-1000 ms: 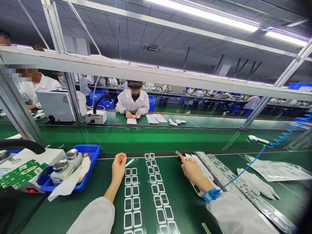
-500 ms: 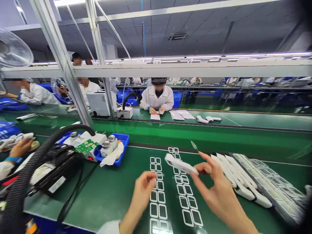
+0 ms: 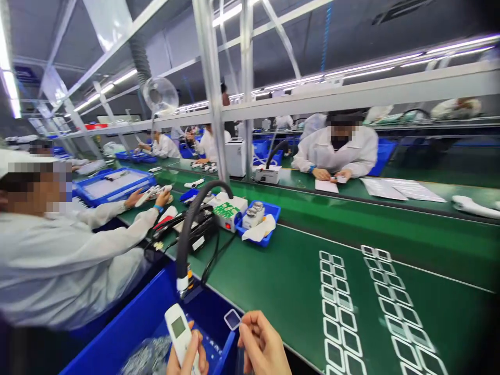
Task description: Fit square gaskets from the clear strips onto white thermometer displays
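Likely thermometer (image 3: 178, 330), upright in left hand (image 3: 184, 360), right hand (image 3: 261, 345) beside

My left hand (image 3: 183, 357) grips a white handheld device (image 3: 179, 330), its small screen facing up, above a blue bin (image 3: 105, 338). My right hand (image 3: 262, 345) sits beside it with the fingers curled, and a small square film frame (image 3: 233, 319) lies just off the fingertips. To the right, rows of white-outlined frames (image 3: 339, 312) lie on the green worktop (image 3: 273, 291), and a blue tray (image 3: 275, 213) of jars sits farther along.
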`<state>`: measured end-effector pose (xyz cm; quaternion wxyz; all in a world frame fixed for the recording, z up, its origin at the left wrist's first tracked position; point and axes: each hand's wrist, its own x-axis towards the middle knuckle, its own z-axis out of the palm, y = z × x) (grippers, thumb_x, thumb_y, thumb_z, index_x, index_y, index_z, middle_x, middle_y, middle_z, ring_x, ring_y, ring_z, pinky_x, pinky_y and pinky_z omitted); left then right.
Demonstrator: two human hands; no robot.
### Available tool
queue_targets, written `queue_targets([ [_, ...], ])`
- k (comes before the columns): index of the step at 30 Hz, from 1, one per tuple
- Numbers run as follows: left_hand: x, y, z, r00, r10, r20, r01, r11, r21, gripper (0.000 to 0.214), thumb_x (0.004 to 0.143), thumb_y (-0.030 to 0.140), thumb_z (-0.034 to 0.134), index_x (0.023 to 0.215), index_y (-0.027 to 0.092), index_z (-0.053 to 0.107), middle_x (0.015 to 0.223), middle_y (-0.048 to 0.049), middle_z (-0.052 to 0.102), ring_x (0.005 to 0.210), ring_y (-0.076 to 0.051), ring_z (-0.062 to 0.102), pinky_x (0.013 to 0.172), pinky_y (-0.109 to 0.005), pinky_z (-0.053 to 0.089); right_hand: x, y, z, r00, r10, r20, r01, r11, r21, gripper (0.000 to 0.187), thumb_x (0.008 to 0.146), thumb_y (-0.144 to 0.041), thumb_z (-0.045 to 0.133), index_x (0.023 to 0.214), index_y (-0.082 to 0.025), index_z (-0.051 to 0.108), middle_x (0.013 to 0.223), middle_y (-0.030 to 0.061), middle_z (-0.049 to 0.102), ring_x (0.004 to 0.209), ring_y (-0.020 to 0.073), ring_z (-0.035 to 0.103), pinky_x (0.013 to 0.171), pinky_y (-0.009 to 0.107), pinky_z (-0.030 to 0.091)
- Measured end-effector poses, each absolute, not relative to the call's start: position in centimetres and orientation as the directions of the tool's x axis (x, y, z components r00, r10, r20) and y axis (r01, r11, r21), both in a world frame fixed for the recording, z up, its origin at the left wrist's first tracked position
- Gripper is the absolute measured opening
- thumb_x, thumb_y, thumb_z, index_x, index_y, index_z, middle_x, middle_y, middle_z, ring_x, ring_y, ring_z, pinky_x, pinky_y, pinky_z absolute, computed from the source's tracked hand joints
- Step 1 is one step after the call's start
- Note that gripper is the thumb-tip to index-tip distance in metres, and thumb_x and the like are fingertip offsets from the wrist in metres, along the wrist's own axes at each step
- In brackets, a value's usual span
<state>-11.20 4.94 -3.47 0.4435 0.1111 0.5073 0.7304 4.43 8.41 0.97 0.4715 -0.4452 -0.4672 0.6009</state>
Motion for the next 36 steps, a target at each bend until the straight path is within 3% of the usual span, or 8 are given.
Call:
queue_targets([
  [4, -14.4, 4.0, -4.2, -0.562, 0.713, -0.419, -0.609, -0.014, 0.793, 0.072, 0.051, 0.081, 0.074, 0.085, 0.019, 0.061, 0.057, 0.0021, 0.057, 0.035, -0.007, 0.039, 0.032, -0.018, 0.028, -2.8, 10.6, -0.4, -0.274, 0.918, -0.286, -0.165, -0.338, -0.927, 0.039, 0.072, -0.054, 0.067, 0.072, -0.02, 0.05, 0.054, -0.0052, 0.055, 0.033, 0.0068, 0.046, 0.031, 0.016, 0.028],
  [6, -15.8, 4.3, -4.9, -0.554, 0.69, -0.466, -0.626, 0.024, 0.78, 0.075, 0.051, 0.085, 0.07, 0.075, 0.015, 0.06, 0.048, 0.0013, 0.052, 0.036, -0.009, 0.041, 0.034, -0.019, 0.031, -6.6, 11.4, -1.5, -0.315, 0.875, -0.368, -0.136, -0.426, -0.894, 0.033, 0.072, -0.049, 0.066, 0.071, -0.02, 0.048, 0.05, -0.0063, 0.051, 0.034, 0.0086, 0.05, 0.03, 0.016, 0.03],
  [9, -17.1, 4.9, -5.7, -0.579, 0.67, -0.465, -0.626, 0.001, 0.78, 0.075, 0.048, 0.082, 0.075, 0.076, 0.014, 0.06, 0.051, 0.0003, 0.055, 0.041, -0.01, 0.047, 0.038, -0.02, 0.036, -10.5, 11.8, -2.6, -0.366, 0.841, -0.399, -0.093, -0.459, -0.883, 0.024, 0.078, -0.041, 0.056, 0.072, -0.021, 0.045, 0.048, -0.0067, 0.049, 0.036, 0.0101, 0.052, 0.033, 0.018, 0.038],
  [13, -17.2, 5.6, -6.2, -0.54, 0.712, -0.45, -0.652, -0.015, 0.758, 0.07, 0.052, 0.08, 0.075, 0.074, 0.015, 0.058, 0.053, 0.0036, 0.051, 0.042, -0.008, 0.045, 0.041, -0.019, 0.038, -11.5, 11.6, -3.1, -0.426, 0.836, -0.346, -0.043, -0.4, -0.915, 0.019, 0.084, -0.039, 0.048, 0.076, -0.023, 0.042, 0.048, -0.0063, 0.051, 0.033, 0.0106, 0.049, 0.032, 0.019, 0.035],
  [17, -16.8, 5.5, -6.5, -0.478, 0.738, -0.477, -0.664, 0.052, 0.746, 0.068, 0.063, 0.081, 0.066, 0.072, 0.014, 0.059, 0.05, 0.0024, 0.049, 0.039, -0.009, 0.045, 0.038, -0.02, 0.035, -9.7, 11.7, -3.1, -0.484, 0.858, -0.171, -0.047, -0.221, -0.974, 0.022, 0.085, -0.043, 0.049, 0.079, -0.023, 0.041, 0.056, -0.0081, 0.051, 0.038, 0.0105, 0.053, 0.038, 0.02, 0.039],
  [25, -16.7, 5.2, -6.6, -0.476, 0.741, -0.475, -0.647, 0.071, 0.759, 0.07, 0.069, 0.077, 0.065, 0.101, 0.014, 0.062, 0.068, -0.0005, 0.061, 0.044, -0.011, 0.054, 0.04, -0.02, 0.042, -8.2, 13.5, -2.8, -0.509, 0.86, 0.042, -0.035, 0.028, -0.999, 0.021, 0.087, -0.038, 0.051, 0.074, -0.022, 0.046, 0.059, -0.0077, 0.042, 0.043, 0.008, 0.039, 0.042, 0.021, 0.033],
  [31, -15.9, 4.3, -6.3, -0.48, 0.73, -0.486, -0.636, 0.091, 0.766, 0.07, 0.067, 0.074, 0.07, 0.101, 0.013, 0.061, 0.07, -0.0018, 0.062, 0.045, -0.011, 0.054, 0.04, -0.021, 0.043, -5.0, 12.0, -1.9, -0.407, 0.913, 0.031, 0.002, 0.035, -0.999, 0.024, 0.088, -0.044, 0.051, 0.078, -0.021, 0.05, 0.062, -0.0061, 0.04, 0.048, 0.0104, 0.037, 0.044, 0.023, 0.032],
  [36, -12.0, 1.4, -4.6, -0.384, 0.766, -0.516, -0.652, 0.17, 0.739, 0.067, 0.071, 0.073, 0.068, 0.1, 0.013, 0.063, 0.067, -0.0011, 0.061, 0.044, -0.01, 0.051, 0.039, -0.021, 0.039, 2.8, 8.7, -0.6, -0.365, 0.924, -0.112, 0.078, -0.089, -0.993, 0.033, 0.086, -0.052, 0.055, 0.077, -0.021, 0.052, 0.057, -0.0071, 0.037, 0.046, 0.0094, 0.032, 0.042, 0.023, 0.026],
])
